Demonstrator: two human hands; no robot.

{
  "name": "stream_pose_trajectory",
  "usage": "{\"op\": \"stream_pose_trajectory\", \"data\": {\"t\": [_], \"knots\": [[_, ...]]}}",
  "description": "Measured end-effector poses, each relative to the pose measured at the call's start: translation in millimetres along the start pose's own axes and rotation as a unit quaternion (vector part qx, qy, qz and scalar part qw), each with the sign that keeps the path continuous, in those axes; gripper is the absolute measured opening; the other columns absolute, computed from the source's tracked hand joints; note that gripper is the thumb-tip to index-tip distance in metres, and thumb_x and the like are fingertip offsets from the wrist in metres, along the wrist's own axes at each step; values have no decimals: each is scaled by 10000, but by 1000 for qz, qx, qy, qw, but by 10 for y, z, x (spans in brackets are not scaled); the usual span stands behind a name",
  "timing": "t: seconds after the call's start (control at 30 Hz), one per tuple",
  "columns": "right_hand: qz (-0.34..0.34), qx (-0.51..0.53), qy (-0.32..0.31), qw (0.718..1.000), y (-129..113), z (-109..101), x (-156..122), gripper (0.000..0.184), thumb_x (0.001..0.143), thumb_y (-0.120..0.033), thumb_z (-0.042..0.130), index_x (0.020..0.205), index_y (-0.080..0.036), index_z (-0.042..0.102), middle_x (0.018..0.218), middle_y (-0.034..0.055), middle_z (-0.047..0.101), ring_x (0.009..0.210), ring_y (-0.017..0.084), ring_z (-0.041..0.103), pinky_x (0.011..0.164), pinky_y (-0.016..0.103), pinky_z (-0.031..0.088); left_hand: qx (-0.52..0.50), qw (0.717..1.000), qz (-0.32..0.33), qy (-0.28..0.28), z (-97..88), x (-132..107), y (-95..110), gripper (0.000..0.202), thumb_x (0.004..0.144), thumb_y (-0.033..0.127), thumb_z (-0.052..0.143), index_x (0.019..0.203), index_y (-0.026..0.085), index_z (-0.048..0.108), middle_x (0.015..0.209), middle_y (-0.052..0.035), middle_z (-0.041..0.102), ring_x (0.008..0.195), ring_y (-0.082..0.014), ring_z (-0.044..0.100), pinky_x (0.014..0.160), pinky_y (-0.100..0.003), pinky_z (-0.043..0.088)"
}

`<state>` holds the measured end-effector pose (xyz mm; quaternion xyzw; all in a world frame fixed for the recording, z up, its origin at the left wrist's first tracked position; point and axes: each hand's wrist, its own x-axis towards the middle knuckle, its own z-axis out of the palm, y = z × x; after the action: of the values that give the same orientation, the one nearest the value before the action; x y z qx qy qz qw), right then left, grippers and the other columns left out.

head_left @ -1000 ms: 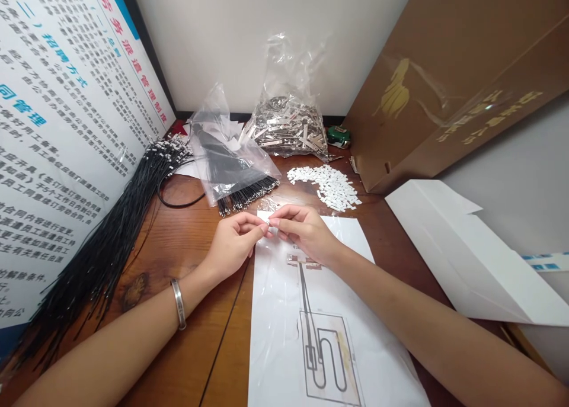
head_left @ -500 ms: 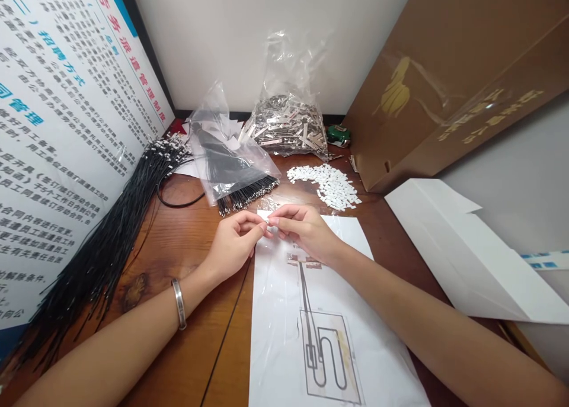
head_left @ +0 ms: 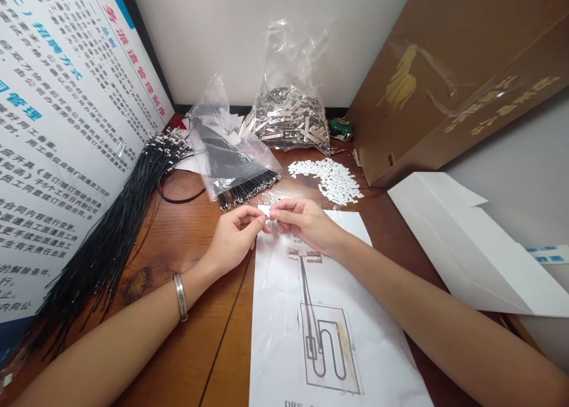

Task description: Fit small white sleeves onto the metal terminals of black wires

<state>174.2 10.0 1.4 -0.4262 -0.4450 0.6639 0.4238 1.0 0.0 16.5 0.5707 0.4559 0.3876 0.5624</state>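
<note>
My left hand and my right hand meet fingertip to fingertip above the top edge of a printed drawing sheet. Both hands are closed in a pinch around a small white plastic piece, mostly covered by the fingers. Any wire at the pinch is too small or hidden to make out. Just beyond the hands, a clear bag holds black wires whose metal-tipped ends stick out. To the right of it lies a loose pile of small white plastic pieces.
A clear bag of flat metal parts stands against the wall. A bundle of black wires with white ends lies along the printed board at left. At right are a brown box, a white folded carton and a green object.
My fingers have shifted slightly against each other, and more of the white piece shows between them. The whole view has tilted a little; nothing else on the table has visibly moved.
</note>
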Motion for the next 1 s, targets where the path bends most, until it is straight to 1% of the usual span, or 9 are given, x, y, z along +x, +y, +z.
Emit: {"op": "stream_pose_trajectory", "data": {"t": [0.13, 0.27, 0.33, 0.53, 0.73, 1.0], "knots": [[17, 21, -31, 999, -33, -5, 0, 219, 670, -367, 795, 750, -181, 711, 686, 24, 615, 572, 104, 458, 539, 283, 316, -5, 1000, 0, -9, -6, 1, -2, 235, 761, 383, 670, 776, 155, 619, 691, -24, 681, 461, -66, 467, 425, -203, 348], [21, 4, -44, 999, -41, -22, 6, 222, 673, -380, 791, 736, -185, 706, 615, 9, 566, 543, 103, 400, 505, 279, 251, -9, 1000, 2, -10, -9, 10, -7, 239, 734, 388, 701, 754, 160, 635, 686, -30, 687, 512, -89, 522, 482, -222, 390], [27, -1, -50, 998, -43, -27, 5, 220, 685, -388, 779, 722, -186, 700, 592, 7, 547, 530, 100, 366, 497, 280, 216, -11, 1000, 3, -12, -10, 15, -9, 236, 730, 388, 707, 756, 161, 646, 694, -34, 693, 525, -94, 532, 491, -224, 390], [34, 5, -55, 998, -54, -28, 1, 192, 694, -366, 765, 693, -186, 698, 558, -2, 510, 515, 95, 338, 500, 283, 187, -21, 1000, -6, -16, -15, 19, -2, 232, 728, 379, 701, 753, 155, 646, 678, -24, 689, 424, -56, 420, 405, -211, 302], [37, 17, -58, 997, -42, -47, 10, 178, 677, -341, 771, 681, -181, 694, 561, -4, 509, 521, 93, 352, 498, 279, 199, -26, 999, -3, -20, -14, 19, 8, 213, 737, 357, 687, 753, 150, 636, 667, -18, 678, 422, -49, 412, 398, -205, 290], [45, 22, -64, 997, -67, -44, -2, 156, 682, -310, 752, 657, -170, 687, 595, 7, 545, 535, 90, 378, 504, 273, 238, -40, 999, -9, -19, -13, 21, 19, 256, 712, 386, 702, 746, 147, 615, 635, -11, 661, 404, -43, 394, 386, -199, 279]]}}
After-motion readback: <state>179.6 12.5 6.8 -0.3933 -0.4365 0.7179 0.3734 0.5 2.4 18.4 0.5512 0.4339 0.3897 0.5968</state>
